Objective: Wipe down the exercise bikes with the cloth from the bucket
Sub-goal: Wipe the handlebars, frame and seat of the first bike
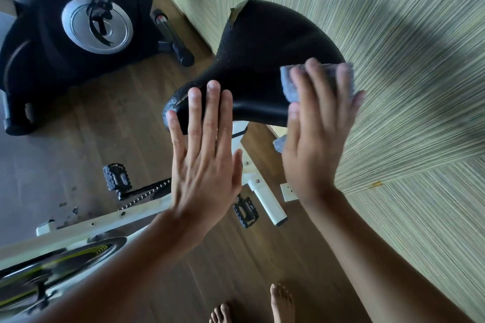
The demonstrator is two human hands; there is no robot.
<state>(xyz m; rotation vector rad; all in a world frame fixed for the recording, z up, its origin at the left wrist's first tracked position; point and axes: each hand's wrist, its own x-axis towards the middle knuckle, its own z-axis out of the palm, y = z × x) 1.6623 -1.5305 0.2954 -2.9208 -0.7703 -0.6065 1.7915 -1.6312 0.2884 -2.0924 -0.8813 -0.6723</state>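
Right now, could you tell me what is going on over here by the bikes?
A person is wiping the black saddle of the white exercise bike. Their right hand presses a grey-blue cloth against the saddle's wide rear edge. The left hand lies flat, fingers straight, against its narrow nose, apparently steadying it. A second, black exercise bike stands further back; nothing shows whether it has been wiped. The bucket is not in view.

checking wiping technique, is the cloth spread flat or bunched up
Bunched: the grey cloth is wadded under the right hand on the saddle, one corner hanging below.
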